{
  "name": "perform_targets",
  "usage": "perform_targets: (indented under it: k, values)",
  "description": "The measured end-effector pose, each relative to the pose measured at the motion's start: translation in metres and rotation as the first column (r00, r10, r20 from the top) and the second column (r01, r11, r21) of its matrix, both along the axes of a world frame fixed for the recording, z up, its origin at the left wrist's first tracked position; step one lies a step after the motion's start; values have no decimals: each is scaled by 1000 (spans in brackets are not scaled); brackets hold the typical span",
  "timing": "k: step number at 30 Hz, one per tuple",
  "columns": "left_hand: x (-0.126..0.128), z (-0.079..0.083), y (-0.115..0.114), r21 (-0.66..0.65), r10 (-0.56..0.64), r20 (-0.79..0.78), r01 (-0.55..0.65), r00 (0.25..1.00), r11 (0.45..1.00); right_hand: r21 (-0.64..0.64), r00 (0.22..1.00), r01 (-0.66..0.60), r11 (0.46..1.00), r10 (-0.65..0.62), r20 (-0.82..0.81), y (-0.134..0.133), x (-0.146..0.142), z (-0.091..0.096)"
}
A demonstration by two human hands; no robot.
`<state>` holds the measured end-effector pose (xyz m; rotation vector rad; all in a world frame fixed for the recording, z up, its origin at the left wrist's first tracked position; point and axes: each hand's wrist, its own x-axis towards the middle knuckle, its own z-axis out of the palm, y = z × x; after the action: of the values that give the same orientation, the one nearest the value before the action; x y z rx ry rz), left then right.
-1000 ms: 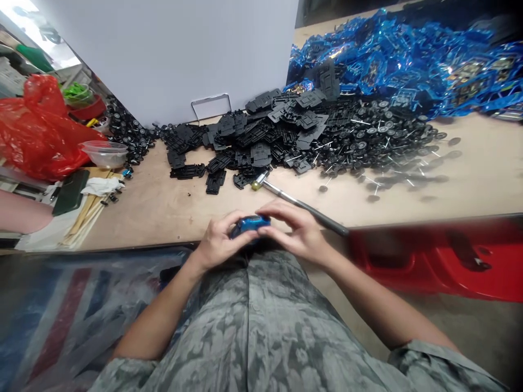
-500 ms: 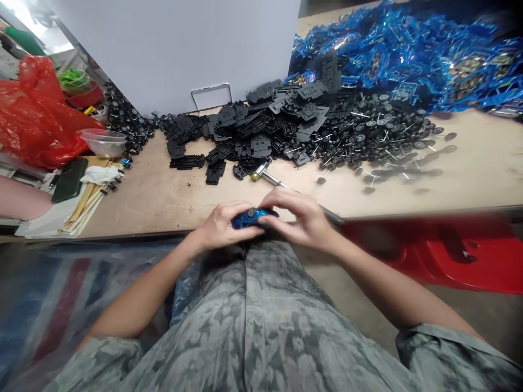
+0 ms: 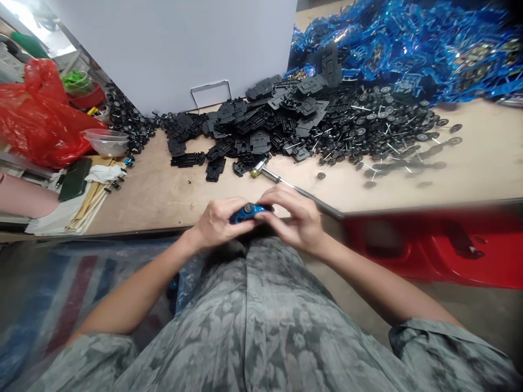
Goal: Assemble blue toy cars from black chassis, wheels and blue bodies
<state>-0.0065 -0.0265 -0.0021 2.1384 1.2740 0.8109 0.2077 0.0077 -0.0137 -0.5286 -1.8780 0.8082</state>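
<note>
A small blue toy car [image 3: 245,214] sits between both hands just off the near edge of a plywood table [image 3: 143,209], above the person's patterned grey shirt [image 3: 253,326]. The left hand [image 3: 220,222] curls its fingers around one end of the car, and the right hand [image 3: 294,220] grasps the other end with bent fingertips; neither hand has let go. (A hold this close to the body seems to suit so small a piece, keeping it steady.) Compared with the earliest view, a round dark wheel [image 3: 248,208] now faces upward, and the car sits slightly higher. Ahead lie heaps of black plastic car bases [image 3: 253,128], loose wheels on axles [image 3: 368,130], and shiny blue pieces [image 3: 392,49].
</note>
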Motion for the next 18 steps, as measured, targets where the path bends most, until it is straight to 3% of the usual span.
perform_targets:
  k: [2, 3, 5, 7, 9, 11, 14, 16, 18]
  values:
    - [-1, 4, 2, -264, 17, 191, 35, 982, 964, -177, 995, -85, 981, 76, -57, 5, 4, 2]
    - [-1, 4, 3, -416, 42, 312, 97, 949, 904, -269, 985, -166, 949, 148, -88, 8, 6, 3]
    - [4, 0, 5, -634, 139, 523, 274, 841, 723, -385, 933, -361, 849, 335, -135, 18, 10, 5]
    - [11, -9, 7, -703, 252, 631, 404, 733, 586, -382, 859, -506, 774, 492, -142, 26, 10, 4]
    - [16, -17, 10, -709, 319, 669, 449, 671, 544, -326, 852, -520, 790, 510, -122, 31, 7, 1]
    - [14, -21, 13, -699, 344, 668, 396, 660, 596, -270, 918, -396, 878, 385, -93, 33, 2, -3]
    - [2, -19, 17, -556, 296, 664, 189, 686, 810, -147, 992, -126, 981, 127, -2, 32, -4, -9]
    - [-5, -16, 15, -355, 205, 612, 34, 764, 934, -28, 998, -27, 999, 28, 53, 31, -7, -12]
    - [-6, -17, 9, -156, 164, 501, -98, 850, 983, 59, 997, -11, 998, 6, 83, 28, -9, -15]
